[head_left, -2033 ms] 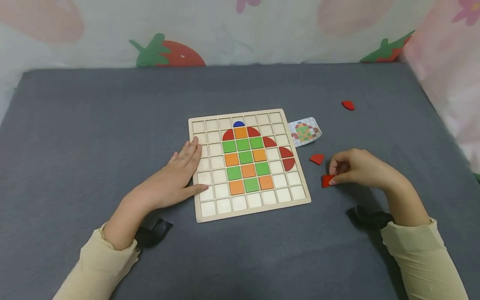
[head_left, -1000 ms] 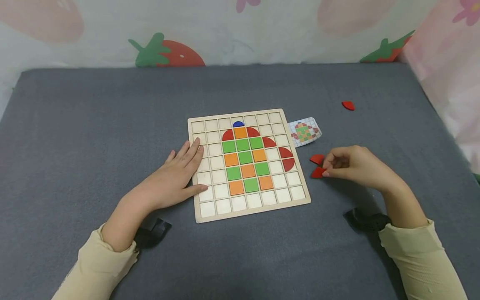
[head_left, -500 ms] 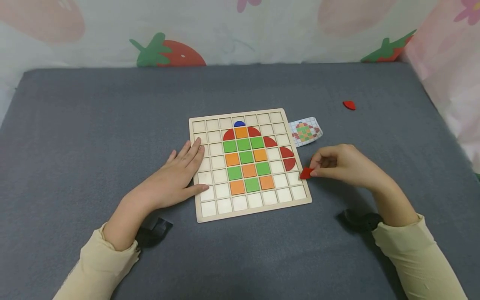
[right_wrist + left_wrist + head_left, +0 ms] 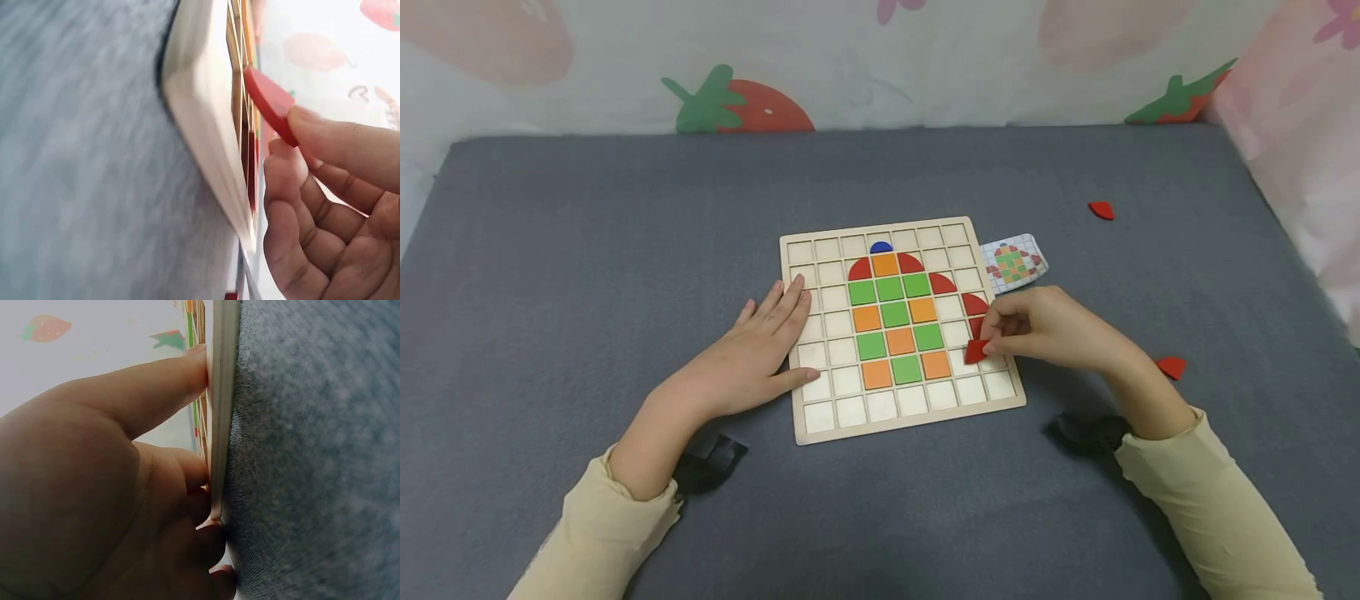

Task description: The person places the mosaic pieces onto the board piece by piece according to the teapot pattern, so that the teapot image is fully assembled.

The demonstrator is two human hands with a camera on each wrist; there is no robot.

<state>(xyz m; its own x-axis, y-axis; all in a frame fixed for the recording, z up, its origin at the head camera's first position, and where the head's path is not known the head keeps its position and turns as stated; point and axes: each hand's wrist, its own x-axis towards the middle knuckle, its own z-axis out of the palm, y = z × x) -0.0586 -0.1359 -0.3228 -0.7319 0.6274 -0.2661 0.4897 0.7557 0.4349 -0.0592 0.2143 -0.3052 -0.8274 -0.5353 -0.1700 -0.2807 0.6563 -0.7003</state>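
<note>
A wooden grid board (image 4: 910, 402) lies on the grey cloth, with green and orange squares, red quarter-circle pieces and a blue half-circle (image 4: 881, 247) set in its cells. My left hand (image 4: 737, 362) rests flat with spread fingers over the board's left edge; the left wrist view shows its thumb (image 4: 156, 384) touching the frame. Between thumb and fingertips my right hand (image 4: 1052, 329) pinches a red quarter-circle piece (image 4: 974, 353), over the board's right side. In the right wrist view the piece (image 4: 272, 106) is tilted above the cells. My right fingers partly cover a placed red piece (image 4: 975, 327).
A printed pattern card (image 4: 1015, 262) juts out from beside the board's upper right edge. One loose red piece (image 4: 1101, 210) lies at the far right, another (image 4: 1172, 367) beside my right wrist. Grey cloth (image 4: 880, 517) spreads around the board, and a strawberry-print curtain (image 4: 925, 75) hangs behind.
My right hand has brought the red quarter-circle piece leftward from the cloth onto the board. A loose red piece by the board has gone from sight behind that hand. My left hand stays put.
</note>
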